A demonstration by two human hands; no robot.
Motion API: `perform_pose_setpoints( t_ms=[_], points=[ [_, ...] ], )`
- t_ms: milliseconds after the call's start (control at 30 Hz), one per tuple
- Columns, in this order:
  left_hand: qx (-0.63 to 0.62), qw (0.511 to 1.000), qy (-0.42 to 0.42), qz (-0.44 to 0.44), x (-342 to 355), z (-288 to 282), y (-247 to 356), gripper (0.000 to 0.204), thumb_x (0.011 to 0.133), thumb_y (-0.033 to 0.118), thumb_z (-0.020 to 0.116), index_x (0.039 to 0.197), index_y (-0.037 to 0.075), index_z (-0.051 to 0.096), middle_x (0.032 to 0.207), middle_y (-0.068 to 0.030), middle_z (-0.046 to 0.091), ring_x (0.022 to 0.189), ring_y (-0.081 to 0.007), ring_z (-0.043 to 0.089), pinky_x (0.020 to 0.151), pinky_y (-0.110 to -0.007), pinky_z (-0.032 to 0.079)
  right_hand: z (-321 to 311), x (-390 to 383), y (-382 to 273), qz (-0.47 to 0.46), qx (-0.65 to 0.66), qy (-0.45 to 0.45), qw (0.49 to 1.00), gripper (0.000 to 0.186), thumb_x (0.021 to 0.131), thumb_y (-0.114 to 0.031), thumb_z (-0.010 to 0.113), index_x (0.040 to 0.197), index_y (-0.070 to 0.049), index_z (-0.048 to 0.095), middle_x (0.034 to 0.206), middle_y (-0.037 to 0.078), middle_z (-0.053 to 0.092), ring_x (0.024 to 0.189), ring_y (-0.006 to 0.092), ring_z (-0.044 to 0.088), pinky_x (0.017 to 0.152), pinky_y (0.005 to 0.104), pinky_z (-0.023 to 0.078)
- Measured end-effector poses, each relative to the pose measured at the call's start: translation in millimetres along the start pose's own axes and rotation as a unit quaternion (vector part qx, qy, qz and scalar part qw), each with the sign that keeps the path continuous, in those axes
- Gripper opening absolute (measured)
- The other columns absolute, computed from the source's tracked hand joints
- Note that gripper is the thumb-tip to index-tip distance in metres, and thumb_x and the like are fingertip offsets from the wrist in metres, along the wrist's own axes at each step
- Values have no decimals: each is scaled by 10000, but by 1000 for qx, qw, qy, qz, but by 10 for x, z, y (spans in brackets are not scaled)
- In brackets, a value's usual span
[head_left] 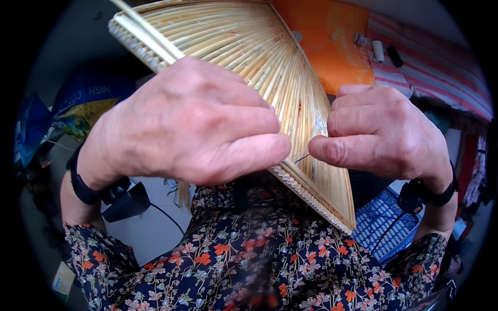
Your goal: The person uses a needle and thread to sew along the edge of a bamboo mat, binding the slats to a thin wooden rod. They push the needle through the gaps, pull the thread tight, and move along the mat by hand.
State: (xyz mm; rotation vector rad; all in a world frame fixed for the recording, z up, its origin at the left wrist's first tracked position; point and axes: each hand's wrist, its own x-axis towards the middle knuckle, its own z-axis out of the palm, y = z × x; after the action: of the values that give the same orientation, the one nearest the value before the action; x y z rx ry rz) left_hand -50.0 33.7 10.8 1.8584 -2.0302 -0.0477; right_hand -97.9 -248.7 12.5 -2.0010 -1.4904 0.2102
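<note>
Before the person's flowered shirt [233, 254], a straw panel [282, 78] slants down to the right. The left hand [192, 122] has its fingers closed over the stitched edge [316, 202]; the right hand [378, 127], fingers curled tight, pinches a thin needle [302, 158] near white thread [320, 123]. Beyond lies orange cloth [327, 41]; a blue basket [391, 223] shows lower right.

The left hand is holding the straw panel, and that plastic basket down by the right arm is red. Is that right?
Not quite: the plastic basket by the right arm is blue, not red, as the head view shows. The left hand is indeed holding the straw panel.
</note>
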Motion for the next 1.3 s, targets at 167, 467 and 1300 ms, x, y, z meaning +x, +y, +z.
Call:
perform_pose_setpoints(
  t_ms=[167,467,1300],
  points=[
    [-1,1000,15,24,-26,97,-137,180,868,125,757,1017,31,723,927,-85,749,778,-238,760,599,-344,603,3,58,45,34,13,-17,999,264,786,-56,821,1040,-25,754,708,47,575,609,264,591,550,399,453],
    [8,999,39,29,-73,267,-301,159,819,131,743,925,80,636,756,-44,634,690,-243,698,531,-376,542,49,59,193,110,97,-65,987,292,800,14,791,1085,-31,748,847,116,691,772,350,687,671,439,566],
    [-70,997,21,1,314,255,-623,140,855,142,782,862,20,714,747,-173,736,781,-376,767,711,-471,619,-1,-200,192,253,64,-14,965,179,907,-49,789,1084,-70,806,854,108,754,780,286,750,713,382,591]
  ],
)
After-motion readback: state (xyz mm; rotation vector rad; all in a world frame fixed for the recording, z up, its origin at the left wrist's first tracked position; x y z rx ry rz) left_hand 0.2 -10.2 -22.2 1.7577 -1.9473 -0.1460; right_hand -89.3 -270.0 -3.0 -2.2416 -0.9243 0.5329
